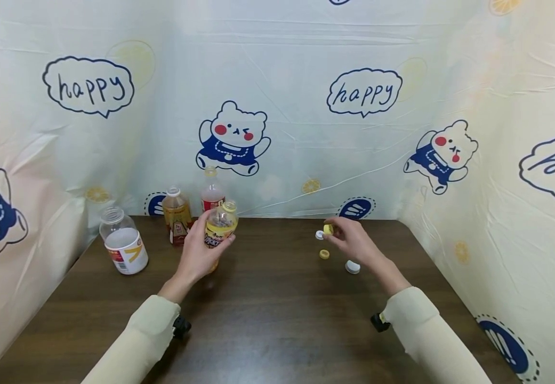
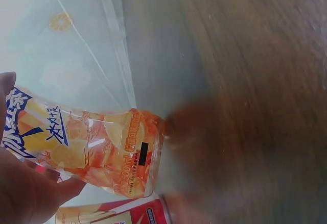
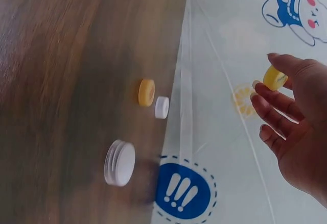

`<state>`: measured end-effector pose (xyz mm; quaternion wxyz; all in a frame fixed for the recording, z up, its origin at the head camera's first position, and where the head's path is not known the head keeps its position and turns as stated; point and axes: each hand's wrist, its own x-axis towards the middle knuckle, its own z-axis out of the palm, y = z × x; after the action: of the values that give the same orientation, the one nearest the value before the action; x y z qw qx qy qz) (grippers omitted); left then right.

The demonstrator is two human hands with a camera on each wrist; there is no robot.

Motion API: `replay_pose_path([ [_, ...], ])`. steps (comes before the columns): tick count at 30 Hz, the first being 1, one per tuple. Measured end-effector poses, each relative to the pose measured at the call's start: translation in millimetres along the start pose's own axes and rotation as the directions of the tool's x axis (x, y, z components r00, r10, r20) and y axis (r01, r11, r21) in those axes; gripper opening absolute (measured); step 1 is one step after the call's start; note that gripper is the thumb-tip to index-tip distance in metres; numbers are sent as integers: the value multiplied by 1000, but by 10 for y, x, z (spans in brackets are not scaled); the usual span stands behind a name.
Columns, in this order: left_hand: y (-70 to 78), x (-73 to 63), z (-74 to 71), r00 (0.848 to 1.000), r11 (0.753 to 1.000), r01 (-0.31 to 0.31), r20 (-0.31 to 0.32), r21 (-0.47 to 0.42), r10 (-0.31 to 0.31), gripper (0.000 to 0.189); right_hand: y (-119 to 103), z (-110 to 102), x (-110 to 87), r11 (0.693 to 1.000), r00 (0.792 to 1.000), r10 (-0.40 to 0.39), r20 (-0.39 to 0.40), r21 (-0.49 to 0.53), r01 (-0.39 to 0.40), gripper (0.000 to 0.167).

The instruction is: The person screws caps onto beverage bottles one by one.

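Observation:
My left hand [image 1: 199, 250] grips a drink bottle [image 1: 220, 228] with a yellow and orange label. The bottle's neck shows no cap, and whether its base [image 2: 148, 157] touches the table I cannot tell. Over the right part of the table, my right hand [image 1: 355, 244] pinches a yellow cap [image 3: 275, 78] between thumb and fingers. Below that hand lie an orange-yellow cap [image 3: 146, 92], a small white cap [image 3: 162, 107] and a larger white lid [image 3: 120, 163].
Left of the held bottle stand a wide clear jar [image 1: 126, 245] with a white label and a brown drink bottle [image 1: 177, 216]. Behind it is a pink drink bottle [image 1: 212, 193]. A printed curtain [image 1: 287, 138] encloses the dark wooden table [image 1: 277, 320].

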<state>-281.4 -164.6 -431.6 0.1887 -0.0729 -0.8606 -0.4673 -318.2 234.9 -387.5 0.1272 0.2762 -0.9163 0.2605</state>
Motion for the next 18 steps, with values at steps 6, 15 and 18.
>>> replay_pose_path([
  [6,48,3,65,1000,1000,-13,28,-4,13,84,-132,23,19,1000,1000,14,26,24,-14,23],
  [15,143,-10,231,995,998,-61,77,31,58,84,-359,65,85,1000,999,-10,39,12,10,24],
  [18,192,-15,290,993,995,-80,90,52,75,82,-447,69,106,1000,999,-19,37,8,19,23],
])
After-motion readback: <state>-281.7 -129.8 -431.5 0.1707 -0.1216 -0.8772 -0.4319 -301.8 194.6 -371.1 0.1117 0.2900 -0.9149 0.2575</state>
